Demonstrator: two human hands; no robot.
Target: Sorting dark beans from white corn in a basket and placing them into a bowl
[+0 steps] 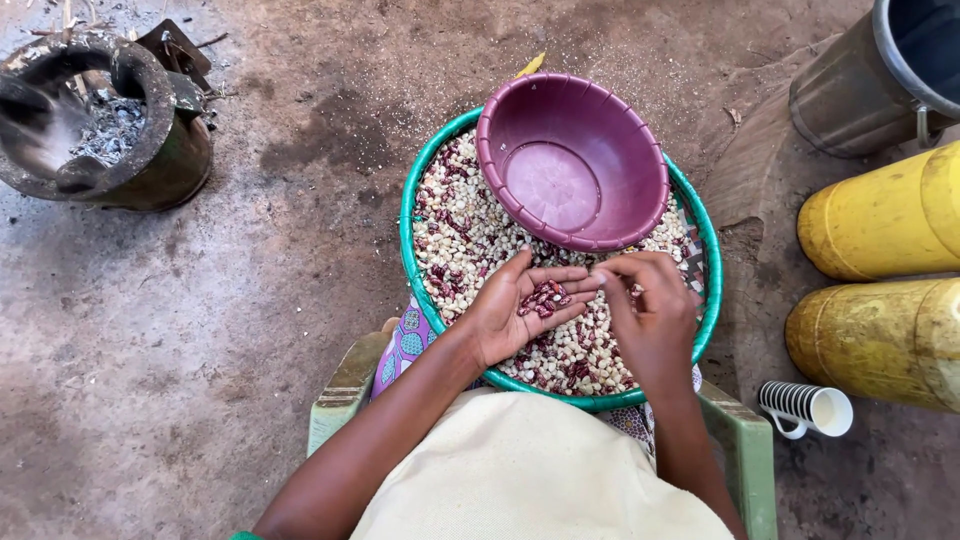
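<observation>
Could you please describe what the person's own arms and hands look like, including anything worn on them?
Both forearms are bare, with no sleeves in view. The left hand and right hand wear no gloves, rings or bracelets that show. Only a sliver of green shows at the left elbow, at the bottom edge of the picture.

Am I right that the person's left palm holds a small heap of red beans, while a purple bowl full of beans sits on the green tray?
Not quite. In the head view the purple bowl is empty, not full. The rest holds: the left hand cups red beans, and the bowl sits on the green tray.
</observation>
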